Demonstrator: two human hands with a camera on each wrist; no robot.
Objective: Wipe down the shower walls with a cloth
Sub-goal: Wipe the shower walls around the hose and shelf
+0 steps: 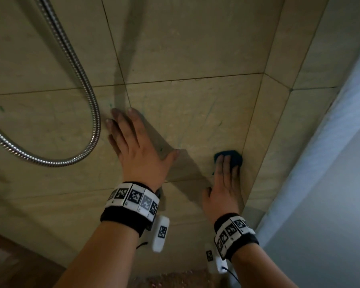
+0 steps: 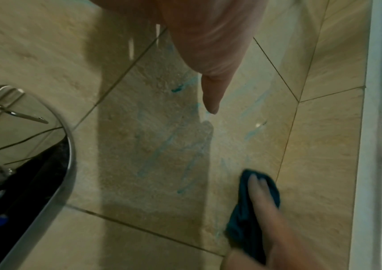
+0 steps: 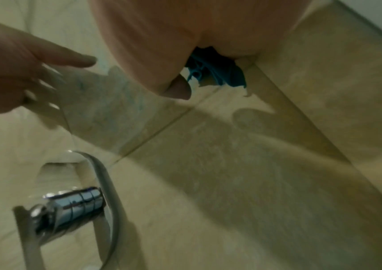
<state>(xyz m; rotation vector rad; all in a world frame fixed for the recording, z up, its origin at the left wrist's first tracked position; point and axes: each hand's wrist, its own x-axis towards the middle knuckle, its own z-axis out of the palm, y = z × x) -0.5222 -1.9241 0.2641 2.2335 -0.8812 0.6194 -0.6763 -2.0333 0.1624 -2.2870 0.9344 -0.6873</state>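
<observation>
Tiled wall (image 1: 195,48), right fingers (image 1: 224,163) pressing cloth (image 1: 233,157)

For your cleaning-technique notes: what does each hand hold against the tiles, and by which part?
The right hand presses the blue cloth flat under straight fingers, on its middle. The left hand holds nothing, lying flat on the tiled wall.

— What sort of place?
— A home shower stall: beige wall tiles (image 1: 185,48) with grout lines, meeting in a corner right of the hands.
— Anything else?
— A metal shower hose (image 1: 75,65) loops left of them.
</observation>
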